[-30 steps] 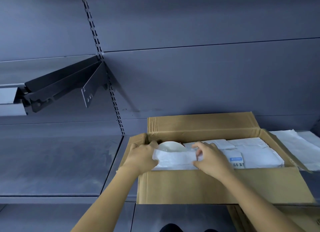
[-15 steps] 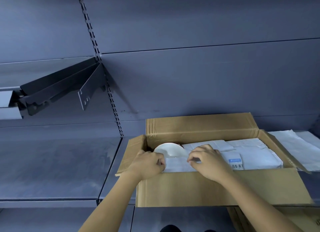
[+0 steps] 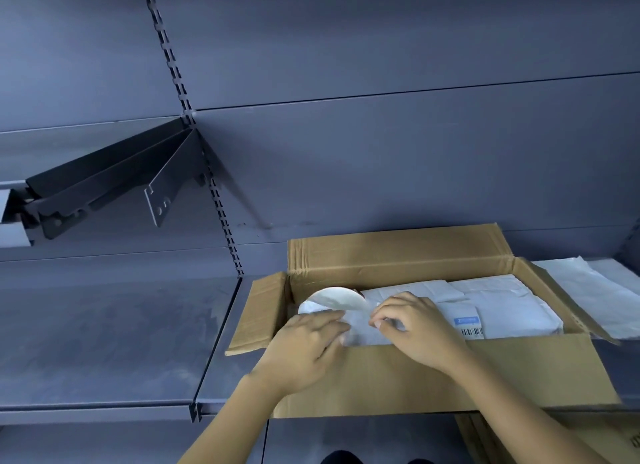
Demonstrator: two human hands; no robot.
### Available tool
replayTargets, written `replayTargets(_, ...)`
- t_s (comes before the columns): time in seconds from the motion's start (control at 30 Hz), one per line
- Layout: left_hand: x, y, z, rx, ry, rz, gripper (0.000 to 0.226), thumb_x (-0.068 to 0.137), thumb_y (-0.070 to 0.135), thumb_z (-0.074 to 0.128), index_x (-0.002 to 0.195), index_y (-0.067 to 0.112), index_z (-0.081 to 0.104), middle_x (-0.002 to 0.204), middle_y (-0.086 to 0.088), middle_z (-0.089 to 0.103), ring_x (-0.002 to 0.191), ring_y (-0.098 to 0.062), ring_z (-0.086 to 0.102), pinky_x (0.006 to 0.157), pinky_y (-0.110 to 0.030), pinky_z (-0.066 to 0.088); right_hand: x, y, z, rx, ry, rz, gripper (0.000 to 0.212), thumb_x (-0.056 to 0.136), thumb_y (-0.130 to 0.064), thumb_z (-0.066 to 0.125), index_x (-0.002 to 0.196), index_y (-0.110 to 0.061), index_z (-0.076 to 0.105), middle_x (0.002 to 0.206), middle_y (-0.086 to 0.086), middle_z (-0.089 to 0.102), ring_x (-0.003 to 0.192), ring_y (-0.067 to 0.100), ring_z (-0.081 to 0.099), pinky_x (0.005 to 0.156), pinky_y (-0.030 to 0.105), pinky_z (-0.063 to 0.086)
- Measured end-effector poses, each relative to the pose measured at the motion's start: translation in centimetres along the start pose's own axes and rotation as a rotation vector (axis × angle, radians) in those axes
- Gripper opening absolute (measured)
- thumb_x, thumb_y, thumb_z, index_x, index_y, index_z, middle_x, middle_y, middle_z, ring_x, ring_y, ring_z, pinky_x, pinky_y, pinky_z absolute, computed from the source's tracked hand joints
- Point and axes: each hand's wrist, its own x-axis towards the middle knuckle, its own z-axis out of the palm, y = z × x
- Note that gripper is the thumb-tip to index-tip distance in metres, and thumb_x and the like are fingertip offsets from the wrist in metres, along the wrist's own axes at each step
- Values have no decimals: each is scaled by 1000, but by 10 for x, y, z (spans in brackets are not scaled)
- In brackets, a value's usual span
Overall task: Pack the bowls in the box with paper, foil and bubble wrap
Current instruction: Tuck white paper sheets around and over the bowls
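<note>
An open cardboard box (image 3: 398, 377) stands on a grey shelf, its flaps spread. Inside lie white wrapped packets (image 3: 502, 301), one with a blue barcode label (image 3: 468, 326). At the box's left end a white bowl (image 3: 332, 299) stands tilted on edge, partly above the rim. My left hand (image 3: 308, 346) rests against the bowl's near side, its fingers touching the white paper (image 3: 360, 328) beneath it. My right hand (image 3: 415, 328) pinches that paper just right of the bowl, fingers curled. The bowl's lower part is hidden by paper and hands.
Loose white paper sheets (image 3: 595, 290) lie on the shelf right of the box. A dark shelf bracket (image 3: 114, 183) juts out at upper left. The grey shelf (image 3: 104, 332) extends left of the box. More flat cardboard (image 3: 571, 436) sits below at lower right.
The bowl has risen from behind the paper and now stands more upright. Both hands have shifted closer together over the paper at the box's left end.
</note>
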Motion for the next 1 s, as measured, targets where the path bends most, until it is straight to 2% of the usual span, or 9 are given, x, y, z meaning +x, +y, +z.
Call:
replayTargets(0.1, -1, 4, 0, 25, -77, 20, 67, 89, 56, 4, 137, 34, 45, 152, 13, 31, 141, -3, 22, 112, -18, 14, 2, -3, 0, -47, -86, 11, 31, 98, -32, 38, 105, -29, 68, 114, -24, 60, 114, -2, 44, 97, 22, 27)
replayTargets(0.23, 0, 5, -6, 4, -157, -24, 78, 81, 61, -3, 132, 34, 49, 137, 15, 51, 125, -6, 45, 98, -27, 40, 0, -4, 0, -56, -127, 20, 34, 99, -35, 35, 114, -30, 65, 123, -20, 59, 116, -2, 46, 99, 21, 27)
replayTargets(0.33, 0, 6, -6, 20, -147, -43, 79, 79, 63, -5, 129, 36, 50, 131, 16, 55, 117, -7, 50, 90, -31, 46, -1, -6, -2, -44, -144, 32, 35, 99, -37, 36, 119, -30, 63, 126, -18, 58, 117, -2, 47, 99, 20, 28)
replayTargets(0.6, -6, 5, -5, 70, -105, -71, 85, 79, 70, -8, 129, 34, 51, 131, 14, 56, 119, -8, 50, 94, -30, 45, -5, -5, -2, -54, -115, 30, 37, 99, -38, 36, 111, -21, 66, 123, -7, 62, 122, 0, 45, 93, 16, 27)
replayTargets(0.73, -12, 1, -4, 86, -72, -112, 105, 70, 73, -25, 133, 30, 49, 140, 8, 48, 132, -12, 40, 108, -26, 33, -4, -3, -1, -39, -134, 28, 36, 99, -38, 36, 111, -23, 66, 133, -20, 53, 124, -5, 42, 95, 15, 26)
replayTargets(0.8, -15, 4, -10, 99, -101, -135, 102, 70, 67, -24, 140, 31, 41, 153, 5, 31, 144, -11, 20, 116, -24, 13, -4, -3, -1, -14, -146, 43, 37, 98, -40, 36, 106, -22, 68, 139, -28, 43, 121, -6, 43, 98, 18, 28)
replayTargets(0.87, -17, 9, -15, 96, -139, -174, 97, 70, 66, -21, 142, 35, 35, 158, 5, 15, 146, -11, 6, 116, -25, 5, -3, -4, -1, 4, -182, 48, 37, 98, -40, 36, 109, -25, 67, 141, -28, 40, 123, -5, 42, 99, 19, 29)
replayTargets(0.93, -16, 13, -17, 44, -145, -227, 74, 84, 64, -5, 141, 39, 35, 160, 4, 4, 147, -16, 0, 116, -29, 6, -3, -5, -2, -3, -200, 35, 35, 99, -39, 35, 115, -30, 65, 144, -26, 36, 129, -2, 35, 104, 22, 26)
replayTargets(1.0, -10, 15, -19, -36, -141, -302, 46, 99, 46, 21, 143, 35, 34, 160, -4, -3, 146, -25, 10, 116, -31, 17, -2, -6, -2, -21, -162, 30, 34, 98, -40, 35, 112, -33, 66, 146, -26, 30, 132, 2, 26, 104, 24, 23)
